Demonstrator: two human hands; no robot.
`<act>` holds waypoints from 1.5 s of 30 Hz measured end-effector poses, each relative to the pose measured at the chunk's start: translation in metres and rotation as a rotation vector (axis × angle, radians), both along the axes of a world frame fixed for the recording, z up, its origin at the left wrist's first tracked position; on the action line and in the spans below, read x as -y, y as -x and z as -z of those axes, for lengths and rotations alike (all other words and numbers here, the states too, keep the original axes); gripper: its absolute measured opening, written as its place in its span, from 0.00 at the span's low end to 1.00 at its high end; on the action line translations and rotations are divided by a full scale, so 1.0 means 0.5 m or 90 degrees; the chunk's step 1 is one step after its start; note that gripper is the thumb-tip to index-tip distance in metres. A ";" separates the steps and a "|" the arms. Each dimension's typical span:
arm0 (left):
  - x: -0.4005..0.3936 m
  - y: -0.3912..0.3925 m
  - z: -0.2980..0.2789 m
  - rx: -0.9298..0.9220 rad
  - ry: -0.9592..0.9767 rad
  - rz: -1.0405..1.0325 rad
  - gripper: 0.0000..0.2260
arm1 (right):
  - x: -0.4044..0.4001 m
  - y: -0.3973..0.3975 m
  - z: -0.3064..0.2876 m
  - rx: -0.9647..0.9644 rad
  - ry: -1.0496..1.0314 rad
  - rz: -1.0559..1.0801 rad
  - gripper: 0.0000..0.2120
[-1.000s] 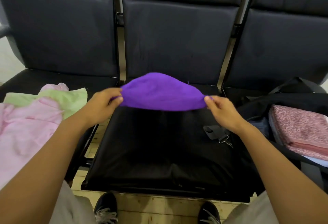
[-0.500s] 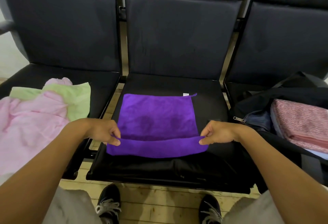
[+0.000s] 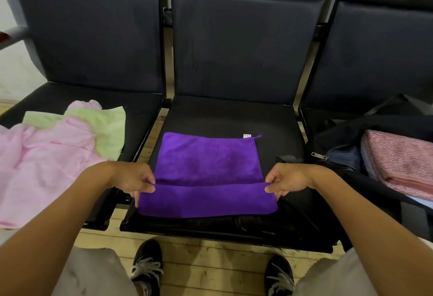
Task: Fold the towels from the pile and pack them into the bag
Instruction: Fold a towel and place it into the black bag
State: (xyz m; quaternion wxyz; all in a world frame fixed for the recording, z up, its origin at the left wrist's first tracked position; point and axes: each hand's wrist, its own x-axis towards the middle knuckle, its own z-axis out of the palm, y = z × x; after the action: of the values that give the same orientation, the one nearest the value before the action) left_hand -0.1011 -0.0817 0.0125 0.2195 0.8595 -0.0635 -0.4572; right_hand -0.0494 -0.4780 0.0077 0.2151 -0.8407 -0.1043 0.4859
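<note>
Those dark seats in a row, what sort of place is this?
Probably a waiting area: padded seats joined on a metal frame over a wooden plank floor, with an open travel bag on the right seat.

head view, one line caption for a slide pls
Both hands, left and right, pinch the purple towel mid-fold on the middle seat.

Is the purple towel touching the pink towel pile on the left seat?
Apart. The head view shows the purple towel and pink towel pile on separate seats.

Bare forearms; beige shorts (image 3: 93,272); black sneakers (image 3: 147,265), grey laces.
</note>
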 end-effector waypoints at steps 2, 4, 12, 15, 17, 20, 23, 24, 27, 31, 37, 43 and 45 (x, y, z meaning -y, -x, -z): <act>0.001 -0.001 0.000 0.002 0.005 -0.001 0.11 | -0.002 0.004 0.004 0.007 0.008 -0.017 0.08; 0.005 -0.001 -0.005 0.004 0.014 -0.001 0.12 | -0.001 0.008 0.009 0.007 0.019 -0.030 0.09; -0.002 -0.032 -0.001 0.092 0.002 0.002 0.14 | 0.003 -0.013 0.020 0.140 -0.013 0.018 0.10; -0.004 -0.050 -0.007 0.146 -0.002 -0.007 0.14 | 0.008 -0.029 0.025 0.215 -0.027 0.040 0.08; -0.004 -0.064 -0.012 0.192 -0.003 -0.027 0.15 | 0.011 -0.040 0.023 0.240 -0.037 0.059 0.08; 0.001 -0.083 -0.022 0.243 -0.005 -0.071 0.13 | 0.012 -0.054 0.019 0.296 -0.040 0.092 0.07; 0.004 -0.098 -0.026 0.284 -0.014 -0.115 0.12 | 0.011 -0.068 0.017 0.358 -0.045 0.122 0.08; 0.005 -0.106 -0.027 0.298 -0.018 -0.125 0.12 | 0.011 -0.074 0.016 0.376 -0.049 0.126 0.09; 0.007 -0.121 -0.027 0.333 -0.038 -0.148 0.08 | 0.009 -0.089 0.015 0.411 -0.048 0.134 0.10; 0.013 -0.140 -0.025 0.381 -0.046 -0.186 0.06 | -0.001 -0.111 0.020 0.439 -0.020 0.148 0.09; 0.017 -0.174 -0.015 0.470 -0.088 -0.237 0.05 | -0.020 -0.136 0.037 0.437 0.020 0.181 0.10; 0.033 -0.194 0.002 0.489 -0.133 -0.266 0.04 | -0.045 -0.156 0.046 0.489 0.076 0.221 0.08; 0.037 -0.198 0.010 0.486 -0.146 -0.268 0.04 | -0.053 -0.161 0.051 0.495 0.085 0.233 0.07</act>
State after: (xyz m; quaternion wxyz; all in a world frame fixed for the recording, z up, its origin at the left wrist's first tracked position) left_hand -0.0023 -0.1000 0.0073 0.1719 0.9796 0.0875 -0.0564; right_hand 0.0311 -0.4514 -0.0178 0.1878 -0.9778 0.0048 0.0929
